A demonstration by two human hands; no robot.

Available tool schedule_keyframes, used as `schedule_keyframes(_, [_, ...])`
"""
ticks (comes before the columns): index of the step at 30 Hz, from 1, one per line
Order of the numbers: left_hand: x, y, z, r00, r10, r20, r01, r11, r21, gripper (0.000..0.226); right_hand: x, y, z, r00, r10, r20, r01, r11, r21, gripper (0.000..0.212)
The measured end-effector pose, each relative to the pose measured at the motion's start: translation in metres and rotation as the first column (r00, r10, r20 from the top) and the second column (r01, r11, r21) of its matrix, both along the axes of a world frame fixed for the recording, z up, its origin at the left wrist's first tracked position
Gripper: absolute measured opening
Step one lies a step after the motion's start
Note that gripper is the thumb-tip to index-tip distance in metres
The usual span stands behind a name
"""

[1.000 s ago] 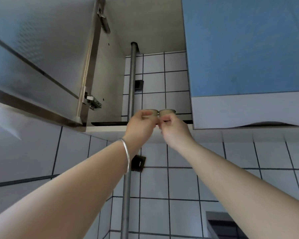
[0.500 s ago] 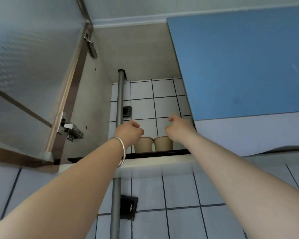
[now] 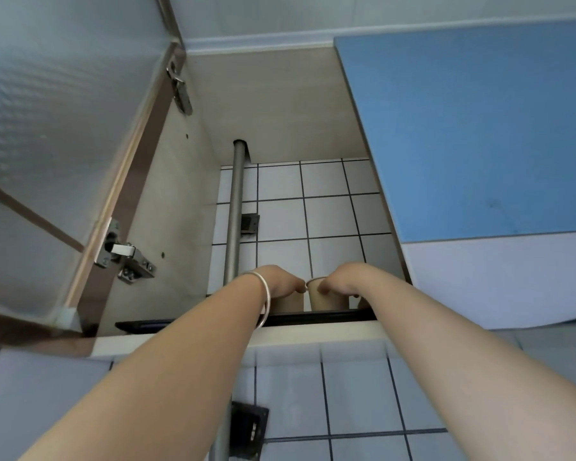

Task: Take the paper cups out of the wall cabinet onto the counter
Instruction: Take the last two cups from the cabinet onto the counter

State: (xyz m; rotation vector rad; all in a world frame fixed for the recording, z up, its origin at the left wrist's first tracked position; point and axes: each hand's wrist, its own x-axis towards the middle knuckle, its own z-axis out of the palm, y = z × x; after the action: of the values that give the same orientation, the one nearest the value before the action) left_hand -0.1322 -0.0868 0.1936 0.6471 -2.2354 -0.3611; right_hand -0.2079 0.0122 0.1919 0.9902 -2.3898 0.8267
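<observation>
Brown paper cups, two of them, stood upright side by side on the dark shelf liner [image 3: 187, 325] at the front of the open wall cabinet [image 3: 280, 104]. Left hand [image 3: 277, 281], silver bangle [image 3: 265, 301] on its wrist, had its grip curled over the rim of the left brown paper cup [image 3: 289, 303]. Right hand [image 3: 345, 280] had its grip curled over the rim of the right brown paper cup [image 3: 326, 300], thumb at the front. Cups nearly touched. Grey metal pipe [image 3: 236, 207] ran vertically just left of the hands. Frosted glass door [image 3: 47, 154] swung open left; blue cabinet door [image 3: 479, 128] closed right.
</observation>
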Motion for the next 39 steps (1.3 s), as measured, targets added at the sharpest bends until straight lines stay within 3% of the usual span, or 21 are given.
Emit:
schedule_keyframes(7, [0.001, -0.005, 0.004, 0.991, -0.003, -0.133, 0.011, 0.998, 0.059, 0.052, -0.002, 0.005, -0.002, 0.994, 0.093, 0.049, -0.085, 0.986, -0.146, 0.056])
schedule_keyframes(13, [0.025, 0.008, 0.011, 0.9, -0.144, -0.412, 0.201, 0.975, 0.098, 0.078, 0.006, 0.019, 0.003, 0.933, 0.35, 0.076, -0.286, 0.856, -0.431, 0.049])
schedule_keyframes(16, [0.043, 0.015, 0.006, 0.831, -0.189, -0.524, 0.278, 0.956, 0.097, 0.074, 0.019, 0.028, 0.001, 0.841, 0.539, 0.049, -0.412, 0.697, -0.587, 0.056])
schedule_keyframes(19, [0.061, 0.022, 0.0, 0.741, -0.214, -0.637, 0.357, 0.928, 0.103, 0.069, 0.032, 0.035, -0.002, 0.786, 0.618, 0.002, -0.458, 0.585, -0.67, 0.067])
schedule_keyframes(25, [0.104, 0.052, -0.029, 0.698, -0.13, -0.704, 0.236, 0.97, 0.054, 0.076, 0.059, 0.044, -0.03, 0.607, 0.794, -0.03, -0.535, 0.38, -0.755, 0.056])
schedule_keyframes(31, [0.143, 0.087, -0.098, 0.688, -0.082, -0.721, 0.291, 0.941, 0.171, 0.07, 0.097, 0.051, -0.095, 0.441, 0.896, 0.045, -0.496, 0.285, -0.82, 0.072])
schedule_keyframes(39, [0.206, 0.111, -0.228, 0.68, 0.212, -0.702, 0.114, 0.915, 0.387, 0.057, 0.151, 0.036, -0.23, 0.158, 0.968, 0.196, -0.487, 0.249, -0.837, 0.052])
